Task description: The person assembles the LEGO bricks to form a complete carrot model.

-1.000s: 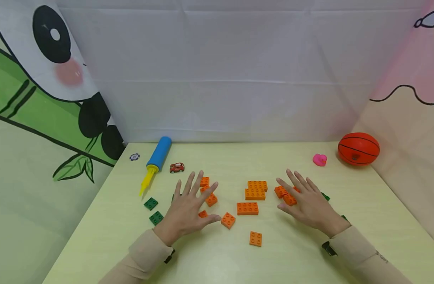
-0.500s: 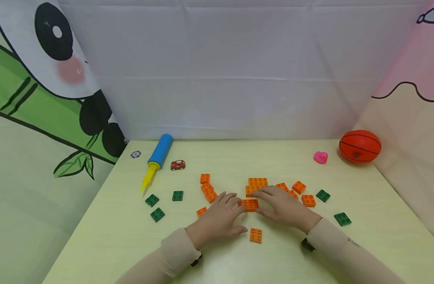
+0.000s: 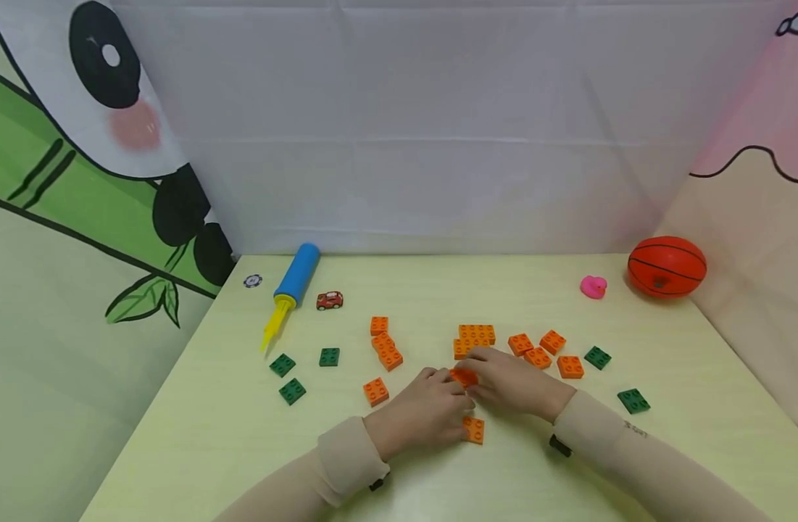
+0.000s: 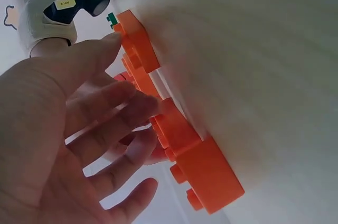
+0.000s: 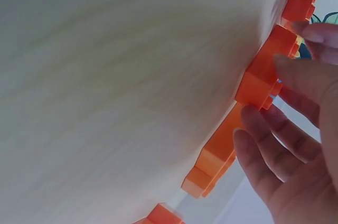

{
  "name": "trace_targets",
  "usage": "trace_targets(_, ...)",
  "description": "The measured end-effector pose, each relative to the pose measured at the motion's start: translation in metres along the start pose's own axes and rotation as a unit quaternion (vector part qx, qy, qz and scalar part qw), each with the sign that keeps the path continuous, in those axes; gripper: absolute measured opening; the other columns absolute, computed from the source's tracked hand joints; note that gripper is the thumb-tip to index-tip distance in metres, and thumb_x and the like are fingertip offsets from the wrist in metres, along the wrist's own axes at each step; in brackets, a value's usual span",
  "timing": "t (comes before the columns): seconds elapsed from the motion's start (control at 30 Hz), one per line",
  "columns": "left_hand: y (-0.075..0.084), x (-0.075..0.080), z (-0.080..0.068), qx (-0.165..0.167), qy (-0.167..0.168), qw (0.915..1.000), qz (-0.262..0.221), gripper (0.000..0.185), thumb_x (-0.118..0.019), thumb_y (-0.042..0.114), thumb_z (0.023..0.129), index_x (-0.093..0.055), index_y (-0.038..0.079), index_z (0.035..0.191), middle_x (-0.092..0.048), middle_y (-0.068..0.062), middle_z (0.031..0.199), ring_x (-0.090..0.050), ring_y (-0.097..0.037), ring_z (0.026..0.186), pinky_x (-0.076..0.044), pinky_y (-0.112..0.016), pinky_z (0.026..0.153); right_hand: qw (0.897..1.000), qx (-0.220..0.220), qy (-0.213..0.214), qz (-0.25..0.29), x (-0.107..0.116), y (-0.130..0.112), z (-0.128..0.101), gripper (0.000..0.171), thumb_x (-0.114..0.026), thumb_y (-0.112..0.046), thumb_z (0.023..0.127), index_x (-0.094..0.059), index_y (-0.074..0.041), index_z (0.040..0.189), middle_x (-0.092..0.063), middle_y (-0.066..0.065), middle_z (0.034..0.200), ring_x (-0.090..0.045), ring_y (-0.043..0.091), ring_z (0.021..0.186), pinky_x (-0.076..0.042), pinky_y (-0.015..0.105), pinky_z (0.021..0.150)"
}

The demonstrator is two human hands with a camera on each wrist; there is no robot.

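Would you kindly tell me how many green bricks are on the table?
5: three left of the hands, two to the right. Others may be hidden beneath the hands.

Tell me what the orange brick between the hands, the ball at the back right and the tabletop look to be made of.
Orange brick: hard moulded plastic with a smooth, slightly glossy finish; round studs and crisp edges show in both wrist views. Ball: probably rubber, matte orange with black seam lines like a small basketball. Tabletop: seemingly pale yellow-green laminate or coated board with a faint grain pattern; the core is not visible.
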State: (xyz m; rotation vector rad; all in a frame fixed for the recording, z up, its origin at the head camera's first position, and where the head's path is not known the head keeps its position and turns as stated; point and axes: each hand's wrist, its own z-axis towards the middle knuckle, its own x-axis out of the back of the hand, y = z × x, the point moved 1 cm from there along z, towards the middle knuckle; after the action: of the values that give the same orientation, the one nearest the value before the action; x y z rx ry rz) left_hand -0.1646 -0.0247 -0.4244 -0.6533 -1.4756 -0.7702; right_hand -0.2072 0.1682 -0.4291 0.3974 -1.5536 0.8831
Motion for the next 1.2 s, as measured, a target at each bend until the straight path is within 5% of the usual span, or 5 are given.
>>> trace_targets(0.27,0.004,-0.002,0.005,-0.004,-0.015,0.9998,-0.012,0.015,-0.068,0.037,0.095,-0.076,0.026,0.101,-0.069,0.014,0.095,-0.061,-0.006,0.089,-0.046,-0.029,0.080,1.000,-0.002,-0.007,0.022,0.001,0.001,0.001,0.030,-0.070,-0.022,0.094,-0.067,-0.011,0.123,-0.060,0.001,0.120,-0.061,0.018,0.106,-0.055,0.034,0.090)
trace_targets(0.5,0.000,-0.005,0.007,0.023,0.010,0.9997,-0.006,0.012,-0.067,0.029,0.096,-0.076,0.021,0.094,-0.068,0.010,0.085,-0.054,-0.007,0.068,-0.046,-0.025,0.065,0.999,-0.033,-0.006,0.042,0.007,0.003,-0.002,0.034,-0.071,-0.024,0.093,-0.066,-0.012,0.125,-0.060,0.002,0.122,-0.060,0.020,0.107,-0.055,0.037,0.092)
trace_targets(0.97,-0.011,0.011,-0.012,0.046,0.076,0.9948,-0.051,0.018,-0.069,0.029,0.095,-0.073,0.015,0.106,-0.066,0.004,0.097,-0.055,-0.011,0.086,-0.050,-0.020,0.077,0.998,-0.026,0.017,0.057,0.006,-0.013,-0.029,0.030,-0.071,-0.023,0.092,-0.068,-0.015,0.121,-0.058,-0.008,0.112,-0.056,0.008,0.098,-0.054,0.026,0.087)
trace_targets(1.2,-0.012,0.005,-0.009,0.058,0.025,0.9976,-0.029,0.033,-0.068,0.038,0.094,-0.072,0.017,0.118,-0.069,0.005,0.109,-0.058,-0.014,0.098,-0.050,-0.026,0.087,0.998,-0.014,0.020,0.053,0.000,-0.022,-0.040,0.029,-0.072,-0.024,0.092,-0.069,-0.016,0.119,-0.057,-0.009,0.111,-0.055,0.006,0.097,-0.054,0.026,0.087)
